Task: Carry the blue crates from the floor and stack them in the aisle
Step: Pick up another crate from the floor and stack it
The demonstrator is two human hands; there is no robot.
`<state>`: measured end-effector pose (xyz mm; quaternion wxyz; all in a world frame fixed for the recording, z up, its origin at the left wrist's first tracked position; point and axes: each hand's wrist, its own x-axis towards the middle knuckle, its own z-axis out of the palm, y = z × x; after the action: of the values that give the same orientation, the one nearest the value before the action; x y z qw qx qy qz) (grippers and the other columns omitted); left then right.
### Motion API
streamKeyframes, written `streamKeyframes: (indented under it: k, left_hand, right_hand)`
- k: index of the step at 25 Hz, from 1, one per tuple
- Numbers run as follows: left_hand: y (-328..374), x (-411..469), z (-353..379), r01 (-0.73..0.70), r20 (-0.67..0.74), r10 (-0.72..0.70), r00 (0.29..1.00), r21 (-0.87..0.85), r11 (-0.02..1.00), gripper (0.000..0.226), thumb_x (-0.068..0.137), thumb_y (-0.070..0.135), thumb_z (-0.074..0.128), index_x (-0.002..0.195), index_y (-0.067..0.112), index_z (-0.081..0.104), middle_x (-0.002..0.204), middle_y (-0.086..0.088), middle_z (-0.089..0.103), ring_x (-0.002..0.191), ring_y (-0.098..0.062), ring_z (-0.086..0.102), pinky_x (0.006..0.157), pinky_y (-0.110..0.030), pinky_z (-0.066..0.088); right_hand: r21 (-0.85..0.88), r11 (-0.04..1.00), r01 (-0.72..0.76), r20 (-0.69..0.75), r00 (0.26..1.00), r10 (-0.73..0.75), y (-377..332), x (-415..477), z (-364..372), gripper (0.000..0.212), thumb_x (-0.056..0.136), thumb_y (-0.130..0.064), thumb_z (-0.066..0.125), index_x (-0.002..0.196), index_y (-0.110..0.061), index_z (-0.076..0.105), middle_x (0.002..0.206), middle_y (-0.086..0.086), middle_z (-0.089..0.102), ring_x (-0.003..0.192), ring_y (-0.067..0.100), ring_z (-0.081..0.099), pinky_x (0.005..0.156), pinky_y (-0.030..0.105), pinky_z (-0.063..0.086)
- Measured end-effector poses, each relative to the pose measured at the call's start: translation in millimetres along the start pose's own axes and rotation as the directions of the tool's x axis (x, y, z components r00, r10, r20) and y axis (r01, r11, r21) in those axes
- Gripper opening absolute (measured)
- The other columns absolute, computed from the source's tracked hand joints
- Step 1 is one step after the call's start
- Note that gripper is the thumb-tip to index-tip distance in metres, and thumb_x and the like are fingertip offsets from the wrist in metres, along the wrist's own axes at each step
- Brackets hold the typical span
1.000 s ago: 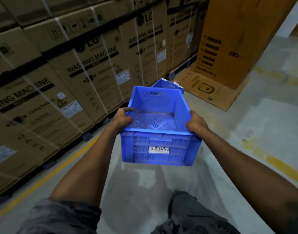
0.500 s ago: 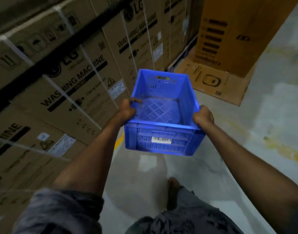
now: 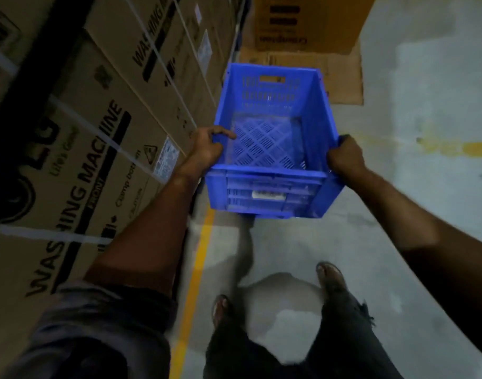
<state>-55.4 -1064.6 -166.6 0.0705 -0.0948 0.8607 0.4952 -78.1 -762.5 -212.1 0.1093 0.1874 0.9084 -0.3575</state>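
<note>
An empty blue crate [image 3: 272, 110] with perforated walls and a white barcode label on its near side hangs in the air in front of me, above the grey floor. My left hand [image 3: 205, 149] grips the crate's left rim near the near corner. My right hand [image 3: 343, 157] grips the right rim at the matching spot. The other blue crate seen earlier is hidden behind the one I carry.
Stacked washing machine cartons [image 3: 97, 138] line the left side. A yellow floor line [image 3: 199, 258] runs along them. A tall brown carton [image 3: 302, 20] stands ahead on flat cardboard [image 3: 343, 75]. My feet [image 3: 330, 277] are below on the concrete floor.
I have walked forward along the cartons while carrying the crate. The view has tilted down, so my feet show and the crate ahead on the floor is out of sight.
</note>
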Motion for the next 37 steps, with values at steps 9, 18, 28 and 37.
streamKeyframes:
  k: [9, 18, 28, 37]
  left_hand:
    - [-146, 90, 20, -0.140, -0.037, 0.142, 0.989, 0.053, 0.989, 0.061, 0.068, -0.015, 0.031, 0.064, 0.033, 0.069, 0.087, -0.028, 0.070, 0.056, -0.032, 0.056, 0.053, -0.043, 0.033]
    - [-213, 139, 82, -0.268, -0.083, 0.285, 0.955, 0.169, 0.948, 0.055, 0.063, -0.017, 0.031, 0.091, -0.002, 0.075, 0.077, 0.000, 0.061, 0.050, 0.002, 0.051, 0.047, -0.002, 0.029]
    - [-259, 152, 112, -0.315, -0.143, 0.379, 0.914, 0.334, 0.888, 0.051, 0.076, -0.013, 0.040, 0.107, 0.009, 0.073, 0.060, -0.008, 0.054, 0.028, -0.003, 0.042, 0.033, -0.018, 0.028]
    - [-265, 100, 109, -0.610, 0.207, 0.646, 0.735, 0.617, 0.497, 0.067, 0.089, 0.076, 0.045, 0.093, 0.015, 0.073, 0.084, -0.004, 0.065, 0.080, -0.019, 0.061, 0.075, -0.038, 0.046]
  right_hand:
    - [0.014, 1.000, -0.016, -0.202, 0.979, 0.018, 15, 40, 125, 0.046, 0.085, -0.011, 0.051, 0.130, -0.003, 0.053, 0.132, 0.022, 0.059, 0.120, 0.041, 0.057, 0.100, 0.047, 0.047]
    - [-0.084, 0.993, 0.084, -0.313, 0.944, -0.106, 68, 110, 187, 0.044, 0.088, -0.013, 0.047, 0.131, -0.003, 0.051, 0.136, 0.021, 0.056, 0.124, 0.039, 0.054, 0.099, 0.043, 0.044]
    - [-0.181, 0.967, 0.181, -0.404, 0.883, -0.241, 112, 140, 204, 0.043, 0.087, -0.014, 0.059, 0.128, 0.001, 0.057, 0.131, 0.027, 0.059, 0.119, 0.042, 0.058, 0.088, 0.043, 0.048]
    - [-0.325, 0.808, 0.492, -0.316, 0.748, -0.583, 109, 68, 247, 0.061, 0.089, -0.071, 0.050, 0.094, -0.015, 0.073, 0.090, 0.009, 0.071, 0.087, 0.030, 0.064, 0.080, 0.040, 0.050]
